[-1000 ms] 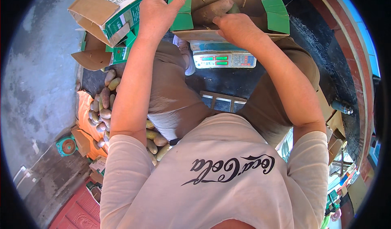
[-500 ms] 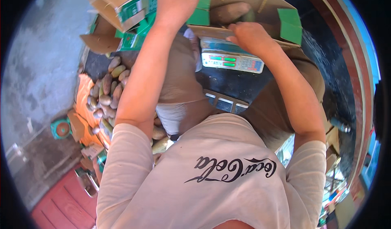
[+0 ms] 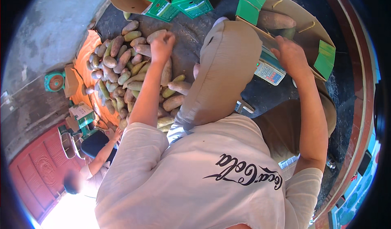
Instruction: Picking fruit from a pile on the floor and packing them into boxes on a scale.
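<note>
My left hand (image 3: pixel 162 46) is over the right side of a pile of oblong tubers, its fingers curled on the end of a pale brown tuber (image 3: pixel 155 36). The pile (image 3: pixel 122 62) mixes reddish-brown and green pieces. My right hand (image 3: pixel 290 54) grips the near wall of an open cardboard box (image 3: pixel 308 50) with green end flaps, fingers over the rim and thumb on the outer side. Inside the box lie a reddish-brown tuber (image 3: pixel 277 20) and a greenish one (image 3: pixel 288 33). Under the box is a white digital scale (image 3: pixel 269 73), partly hidden by my knee.
Green and brown cartons (image 3: pixel 191 3) stand at the far edge. An orange sheet (image 3: pixel 86 52) lies under the pile's left side. My bent left knee (image 3: pixel 232 46) rises between pile and box. Another person's arm (image 3: pixel 104 153) reaches toward the pile at lower left, near a teal round device (image 3: pixel 55 82).
My left hand has left the green carton and come down to the pile. My right hand stays at the box. The view has turned left, bringing more of the pile and another person into sight.
</note>
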{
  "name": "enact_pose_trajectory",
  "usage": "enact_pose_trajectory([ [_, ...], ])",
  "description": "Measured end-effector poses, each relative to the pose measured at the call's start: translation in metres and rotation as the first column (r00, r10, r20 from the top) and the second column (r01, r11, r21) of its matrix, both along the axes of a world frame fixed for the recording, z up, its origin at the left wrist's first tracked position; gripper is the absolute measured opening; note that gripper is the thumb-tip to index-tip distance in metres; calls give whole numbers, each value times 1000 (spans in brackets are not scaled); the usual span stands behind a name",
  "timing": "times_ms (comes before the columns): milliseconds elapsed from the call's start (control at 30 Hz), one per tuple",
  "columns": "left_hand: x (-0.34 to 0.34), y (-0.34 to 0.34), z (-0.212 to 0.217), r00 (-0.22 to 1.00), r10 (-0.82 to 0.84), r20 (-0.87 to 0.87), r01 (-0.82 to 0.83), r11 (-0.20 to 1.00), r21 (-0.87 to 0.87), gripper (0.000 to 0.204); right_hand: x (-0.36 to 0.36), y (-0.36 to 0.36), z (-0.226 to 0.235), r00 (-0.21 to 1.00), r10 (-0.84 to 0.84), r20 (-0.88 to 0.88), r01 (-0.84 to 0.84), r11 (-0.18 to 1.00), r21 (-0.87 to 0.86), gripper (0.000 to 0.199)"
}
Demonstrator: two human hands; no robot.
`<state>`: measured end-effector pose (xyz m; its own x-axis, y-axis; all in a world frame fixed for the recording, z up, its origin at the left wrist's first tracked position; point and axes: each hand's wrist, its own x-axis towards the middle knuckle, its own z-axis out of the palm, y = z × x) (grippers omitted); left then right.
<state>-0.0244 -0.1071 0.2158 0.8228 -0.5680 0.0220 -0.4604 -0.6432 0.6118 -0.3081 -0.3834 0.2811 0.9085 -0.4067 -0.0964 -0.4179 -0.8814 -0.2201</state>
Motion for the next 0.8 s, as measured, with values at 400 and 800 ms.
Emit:
enact_pose_trajectory([
  [400,-52,132,-138,914,207,-349,198,523,829,55,5,-2,-9,997,-36,-63,35,999,-3,26],
  [800,-66,141,-135,879,136,-457,431,184,883,36,7,0,-9,999,-36,-31,36,999,-17,26],
])
